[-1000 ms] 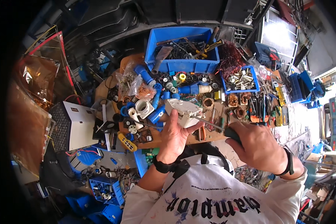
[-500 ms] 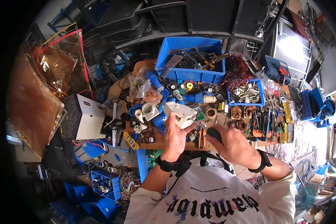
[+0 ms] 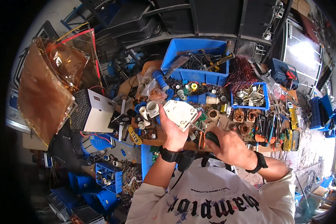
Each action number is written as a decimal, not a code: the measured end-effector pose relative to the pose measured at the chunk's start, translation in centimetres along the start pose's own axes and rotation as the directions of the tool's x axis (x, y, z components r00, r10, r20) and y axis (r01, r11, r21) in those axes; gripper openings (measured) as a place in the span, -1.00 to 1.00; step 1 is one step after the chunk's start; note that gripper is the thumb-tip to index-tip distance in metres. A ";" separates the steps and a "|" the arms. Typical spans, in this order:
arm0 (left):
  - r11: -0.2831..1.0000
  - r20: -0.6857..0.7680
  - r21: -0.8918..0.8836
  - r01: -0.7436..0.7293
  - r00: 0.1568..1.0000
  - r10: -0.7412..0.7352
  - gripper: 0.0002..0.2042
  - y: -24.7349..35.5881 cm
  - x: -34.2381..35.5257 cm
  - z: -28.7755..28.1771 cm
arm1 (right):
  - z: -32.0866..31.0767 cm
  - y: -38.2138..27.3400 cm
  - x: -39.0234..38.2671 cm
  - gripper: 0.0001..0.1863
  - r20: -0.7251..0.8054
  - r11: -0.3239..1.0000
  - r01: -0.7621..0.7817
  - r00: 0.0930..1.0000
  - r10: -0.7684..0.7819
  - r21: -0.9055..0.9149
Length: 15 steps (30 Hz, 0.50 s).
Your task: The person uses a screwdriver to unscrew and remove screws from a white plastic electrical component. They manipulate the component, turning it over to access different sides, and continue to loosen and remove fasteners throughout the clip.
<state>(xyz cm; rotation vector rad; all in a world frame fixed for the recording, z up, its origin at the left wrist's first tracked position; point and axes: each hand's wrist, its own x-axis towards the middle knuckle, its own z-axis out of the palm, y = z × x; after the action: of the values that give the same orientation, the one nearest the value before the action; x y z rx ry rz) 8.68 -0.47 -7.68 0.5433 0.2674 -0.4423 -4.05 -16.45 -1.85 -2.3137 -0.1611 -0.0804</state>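
A white plastic housing (image 3: 180, 111) with several holes rests in my left hand (image 3: 173, 130), its fingers around it and its broad flat face tilted up. My right hand (image 3: 229, 148) is closed on a screwdriver (image 3: 212, 138) with a dark green handle; its metal shaft runs up to a hole at the housing's lower right, though whether the tip is inside is unclear. Beneath and beside them is the cluttered wooden bench (image 3: 156, 142), with blue and white pipe fittings (image 3: 153, 108) just left of the housing and orange-handled pliers (image 3: 200, 142) below it.
A large blue bin (image 3: 194, 72) of tools stands at the back, a smaller blue tray (image 3: 250, 104) of metal parts right of it. Loose hand tools (image 3: 265, 127) cover the right end. A white-fronted box (image 3: 97, 112), brown sheets (image 3: 41, 93) and blue crates (image 3: 108, 175) are on the left.
The housing has turned to show more of its flat face upward. My right hand and screwdriver have moved left toward my body's middle. The view has shifted, so the bench appears farther right and slightly lower.
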 end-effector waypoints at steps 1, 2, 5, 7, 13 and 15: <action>1.000 -0.001 -0.017 -0.002 1.000 0.002 -0.44 -0.2 0.1 0.1 | 0.2 0.2 0.0 -0.73 0.001 0.999 -0.028 1.000 0.028 0.041; 0.999 -0.002 -0.033 -0.004 1.000 0.004 -0.46 -0.5 0.1 0.1 | 0.2 0.3 0.1 -0.73 0.003 0.995 -0.057 0.998 0.057 0.082; 0.999 -0.069 -0.030 -0.042 0.997 0.040 -0.49 -1.3 0.3 -0.1 | 1.3 1.6 -0.4 -0.73 -0.046 0.980 -0.077 0.995 0.087 0.186; 0.998 -0.093 -0.005 -0.057 0.994 0.056 -0.51 -1.6 0.2 0.1 | 2.5 2.2 -1.2 -0.73 -0.065 0.963 -0.106 0.990 0.126 0.246; 0.994 -0.041 0.037 -0.107 0.993 0.108 -0.55 -2.1 1.0 -1.0 | 3.7 4.0 -1.6 -0.75 -0.018 0.880 -0.153 0.983 0.180 0.450; 0.992 -0.046 0.043 -0.119 0.992 0.121 -0.54 -2.3 1.8 -1.6 | 4.2 4.7 -1.7 -0.74 -0.025 0.846 -0.119 0.988 0.154 0.520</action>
<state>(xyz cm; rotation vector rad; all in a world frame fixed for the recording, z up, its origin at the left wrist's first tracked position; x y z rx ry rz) 8.96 -1.92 -10.69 0.6069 0.2712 -0.3184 -5.07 -16.66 -8.32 -1.7709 0.0191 -0.0341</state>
